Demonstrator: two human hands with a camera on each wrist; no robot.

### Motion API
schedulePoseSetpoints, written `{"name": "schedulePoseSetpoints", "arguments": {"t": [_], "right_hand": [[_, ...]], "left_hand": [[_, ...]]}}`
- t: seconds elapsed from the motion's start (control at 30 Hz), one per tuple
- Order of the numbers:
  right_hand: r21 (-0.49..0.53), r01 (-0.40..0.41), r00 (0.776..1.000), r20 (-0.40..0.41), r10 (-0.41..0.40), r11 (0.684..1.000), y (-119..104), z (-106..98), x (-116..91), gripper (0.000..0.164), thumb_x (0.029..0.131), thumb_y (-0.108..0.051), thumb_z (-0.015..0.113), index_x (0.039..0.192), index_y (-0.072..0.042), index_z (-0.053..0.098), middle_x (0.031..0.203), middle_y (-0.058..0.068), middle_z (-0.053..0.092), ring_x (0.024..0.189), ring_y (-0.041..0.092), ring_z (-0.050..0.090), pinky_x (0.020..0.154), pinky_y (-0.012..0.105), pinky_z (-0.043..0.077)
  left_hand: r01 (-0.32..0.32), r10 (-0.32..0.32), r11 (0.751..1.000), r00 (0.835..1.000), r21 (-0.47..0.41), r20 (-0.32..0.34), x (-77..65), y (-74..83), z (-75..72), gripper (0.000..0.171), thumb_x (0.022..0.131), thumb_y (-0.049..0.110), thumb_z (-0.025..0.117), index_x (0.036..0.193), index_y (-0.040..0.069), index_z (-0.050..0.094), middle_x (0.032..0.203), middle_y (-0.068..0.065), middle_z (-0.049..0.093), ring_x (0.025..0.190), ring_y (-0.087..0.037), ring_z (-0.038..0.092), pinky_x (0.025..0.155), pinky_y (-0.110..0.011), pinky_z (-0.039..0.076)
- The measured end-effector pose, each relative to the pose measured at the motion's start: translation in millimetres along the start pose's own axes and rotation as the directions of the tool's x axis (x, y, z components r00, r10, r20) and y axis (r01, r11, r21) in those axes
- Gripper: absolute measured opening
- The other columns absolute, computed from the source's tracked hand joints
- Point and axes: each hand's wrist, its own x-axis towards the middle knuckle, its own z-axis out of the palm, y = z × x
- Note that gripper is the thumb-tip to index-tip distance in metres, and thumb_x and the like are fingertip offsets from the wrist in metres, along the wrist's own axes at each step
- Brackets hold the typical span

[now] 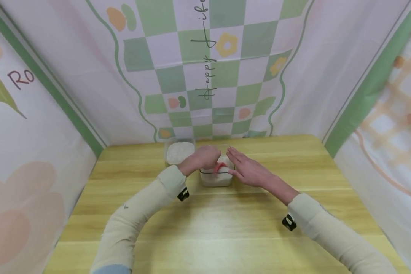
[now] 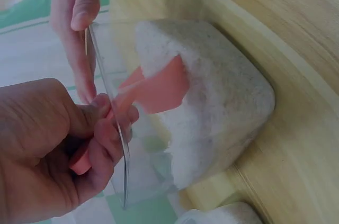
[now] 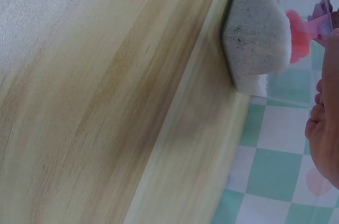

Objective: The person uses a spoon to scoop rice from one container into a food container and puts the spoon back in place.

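A clear box [image 1: 216,180] holding white grainy material [image 2: 212,91] stands near the back of the table. My left hand [image 1: 207,156] grips the handle of a pink scoop [image 2: 164,83] over the box's rim. In the left wrist view the scoop's blade is inside the box, against the grainy material, which has a sloping surface. My right hand [image 1: 250,169] lies along the box's right rim with its fingers straight. Seen from the right wrist, the scoop [image 3: 297,38] shows through the clear wall, the right hand [image 3: 326,113] beside the rim.
Just left of the box, a second clear container [image 1: 179,152] with white material stands at the table's back edge. A printed cloth [image 1: 222,76] hangs behind the wooden table [image 1: 212,228], with more cloth on both sides.
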Motion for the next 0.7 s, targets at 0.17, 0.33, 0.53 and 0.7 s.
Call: {"name": "schedulePoseSetpoints", "arguments": {"t": [0.17, 0.33, 0.53, 0.7], "right_hand": [[0.005, 0.006, 1.000, 0.007, -0.006, 1.000, 1, -2, 0, 0.068, 0.104, -0.035, 0.050, 0.152, 0.007, 0.028, 0.162, 0.026, 0.023, 0.152, 0.038, 0.021, 0.119, 0.052, 0.030], [0.007, -0.007, 1.000, 0.023, 0.007, 1.000, 2, -1, 1, 0.068, 0.104, -0.035, 0.049, 0.153, 0.006, 0.026, 0.163, 0.025, 0.021, 0.152, 0.037, 0.020, 0.121, 0.050, 0.027], [0.008, -0.007, 1.000, 0.013, 0.007, 1.000, 2, -1, 0, 0.068, 0.104, -0.035, 0.049, 0.153, 0.007, 0.026, 0.162, 0.025, 0.022, 0.152, 0.038, 0.020, 0.120, 0.051, 0.028], [0.009, -0.007, 1.000, 0.011, 0.007, 1.000, 1, 0, 0, 0.068, 0.104, -0.036, 0.049, 0.153, 0.007, 0.027, 0.163, 0.025, 0.020, 0.152, 0.039, 0.021, 0.120, 0.052, 0.029]], "left_hand": [[0.041, -0.029, 0.987, 0.996, -0.156, 0.079, 2.1, -8.5, -2.6, 0.039, 0.093, 0.008, 0.060, 0.055, 0.015, 0.053, 0.052, 0.006, 0.051, 0.051, -0.011, 0.048, 0.053, -0.024, 0.041], [0.059, -0.025, 0.945, 0.994, -0.321, 0.110, -3.4, -19.8, -5.4, 0.042, 0.096, 0.007, 0.057, 0.055, 0.013, 0.059, 0.052, 0.005, 0.057, 0.048, -0.007, 0.053, 0.050, -0.020, 0.040], [0.054, -0.018, 0.872, 0.997, -0.487, 0.078, -16.1, -33.1, -2.1, 0.041, 0.100, 0.008, 0.055, 0.059, 0.011, 0.061, 0.057, 0.003, 0.060, 0.052, -0.009, 0.057, 0.053, -0.021, 0.048], [0.025, 0.000, 0.833, 0.999, -0.552, 0.046, -24.1, -43.4, 1.7, 0.038, 0.099, 0.006, 0.054, 0.064, 0.008, 0.067, 0.059, 0.000, 0.063, 0.056, -0.017, 0.061, 0.052, -0.019, 0.046]]}}
